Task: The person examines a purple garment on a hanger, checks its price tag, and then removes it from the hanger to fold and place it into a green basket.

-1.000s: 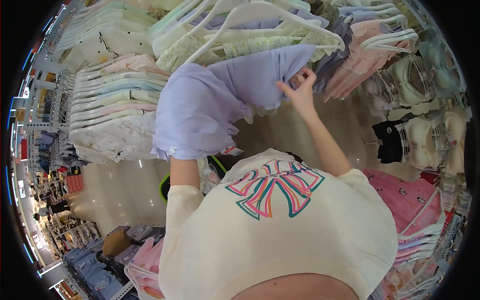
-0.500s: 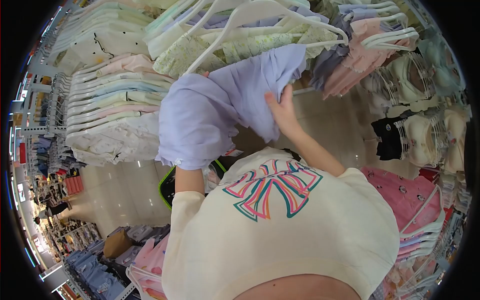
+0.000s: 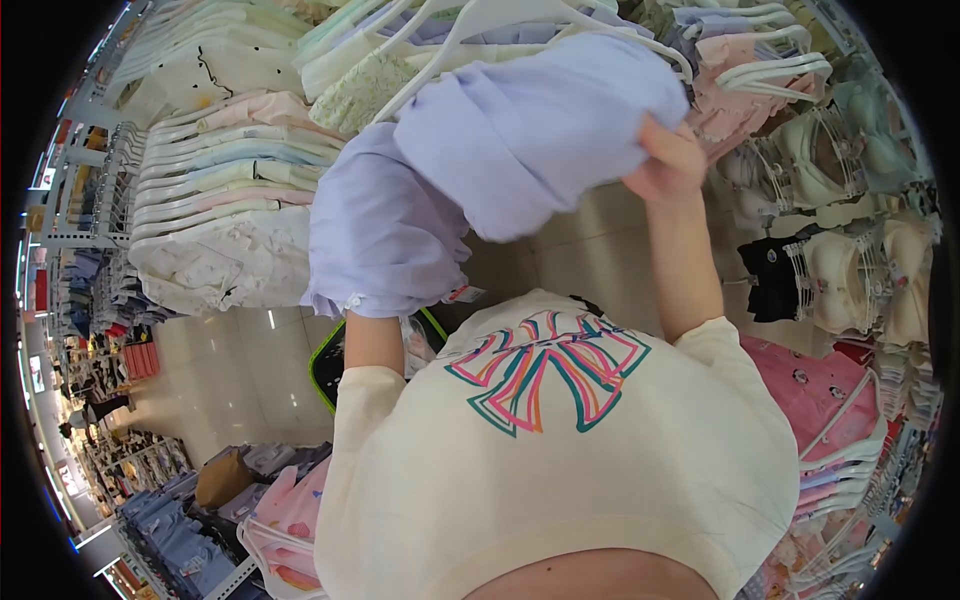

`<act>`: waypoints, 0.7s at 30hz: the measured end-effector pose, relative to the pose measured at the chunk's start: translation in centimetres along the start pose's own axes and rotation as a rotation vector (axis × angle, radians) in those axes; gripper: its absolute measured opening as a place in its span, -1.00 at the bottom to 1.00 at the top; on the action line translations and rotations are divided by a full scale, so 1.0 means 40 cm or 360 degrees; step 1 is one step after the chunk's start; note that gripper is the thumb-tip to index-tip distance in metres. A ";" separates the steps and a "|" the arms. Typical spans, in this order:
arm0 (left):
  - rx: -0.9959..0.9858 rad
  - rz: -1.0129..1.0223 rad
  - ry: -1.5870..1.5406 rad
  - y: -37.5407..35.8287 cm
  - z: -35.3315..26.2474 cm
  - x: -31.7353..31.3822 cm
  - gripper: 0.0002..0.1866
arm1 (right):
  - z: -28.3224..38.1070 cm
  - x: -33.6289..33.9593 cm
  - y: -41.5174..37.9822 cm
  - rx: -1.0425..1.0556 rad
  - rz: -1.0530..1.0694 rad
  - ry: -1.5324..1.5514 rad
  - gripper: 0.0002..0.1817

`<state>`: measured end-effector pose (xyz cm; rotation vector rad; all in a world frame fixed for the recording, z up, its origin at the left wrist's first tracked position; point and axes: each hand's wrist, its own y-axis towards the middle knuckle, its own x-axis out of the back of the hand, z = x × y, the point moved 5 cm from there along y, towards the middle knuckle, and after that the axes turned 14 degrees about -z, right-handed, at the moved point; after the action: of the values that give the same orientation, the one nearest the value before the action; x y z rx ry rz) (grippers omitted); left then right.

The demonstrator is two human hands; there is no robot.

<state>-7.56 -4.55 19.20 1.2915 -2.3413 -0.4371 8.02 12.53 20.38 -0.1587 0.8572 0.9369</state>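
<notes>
A lavender garment [image 3: 540, 130] is bunched up in front of my chest; its exact kind does not show. My left forearm [image 3: 375, 343] goes up into its lower left part, and the cloth hides my left hand and its fingers. At the upper right, my right hand [image 3: 668, 165] is closed on the edge of the fabric, thumb and fingers folded round it. A white hanger [image 3: 455, 30] is just behind and above the cloth. A small whitish tag [image 3: 465, 294] shows below the garment.
Racks of hanging pajamas [image 3: 225, 250] stand at left. Pink clothes [image 3: 740, 70] and bras [image 3: 835, 265] hang at right. A black basket with a green rim [image 3: 325, 370] is below my left arm. Pink garments on hangers [image 3: 815, 400] are near my right side.
My right hand has moved up and right, carrying the upper part of the lavender garment with it. Its fingers, spread before, are now closed on the cloth. My left arm has barely moved.
</notes>
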 end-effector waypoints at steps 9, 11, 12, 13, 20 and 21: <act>0.0048 -0.0018 -0.0068 -0.025 -0.003 0.005 -0.52 | -0.023 -0.008 -0.068 -0.0369 0.0102 0.0469 -0.64; 0.0229 0.0014 -0.0226 -0.047 0.027 0.008 -0.52 | -0.046 0.002 -0.079 -0.0427 0.0098 0.0516 -0.64; 0.0369 0.0045 -0.0372 -0.068 0.051 0.009 -0.52 | -0.055 0.003 -0.083 -0.0448 0.0101 0.0544 -0.64; 0.0566 0.0104 -0.0595 -0.091 0.072 0.002 -0.51 | -0.063 0.002 -0.090 -0.0468 0.0094 0.0570 -0.63; 0.0796 0.0772 -0.0653 -0.221 0.092 -0.095 -0.59 | -0.088 0.014 -0.120 -0.0576 0.0099 0.0638 -0.61; 0.0489 0.0783 -0.0114 -0.225 0.050 -0.093 -0.59 | -0.089 0.017 -0.122 -0.0591 0.0101 0.0643 -0.60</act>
<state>-0.35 -5.91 12.48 0.7733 -2.7469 0.0360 9.88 8.34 16.41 -0.6612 1.0548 1.1390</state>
